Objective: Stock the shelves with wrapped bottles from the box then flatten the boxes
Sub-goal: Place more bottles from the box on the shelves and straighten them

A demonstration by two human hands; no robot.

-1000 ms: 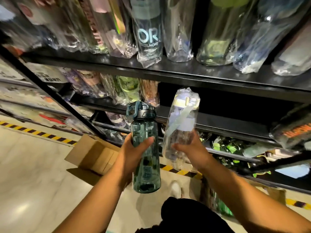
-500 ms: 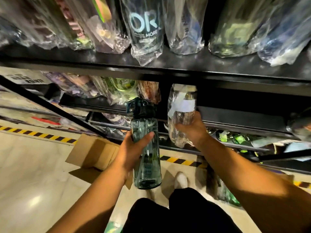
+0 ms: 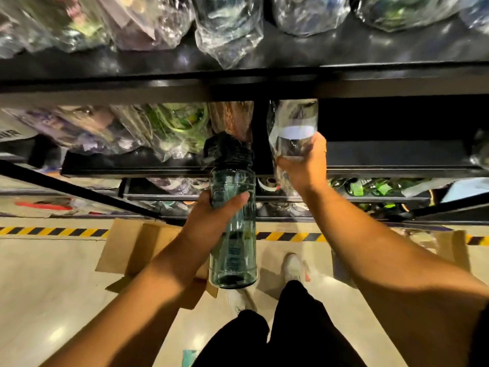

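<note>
Stocking the shelf [image 3: 397, 154], our right grip [image 3: 304, 168] curls round the wrapped bottle [image 3: 293, 123]; our left grip [image 3: 211, 221] clasps the teal bottle [image 3: 232, 260] in reserve.

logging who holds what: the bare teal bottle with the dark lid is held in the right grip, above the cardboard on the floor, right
Not quite. The head view shows the bare teal bottle with the dark lid held in the left grip, above the cardboard on the floor. The right grip holds a wrapped bottle up at the shelf.
</note>
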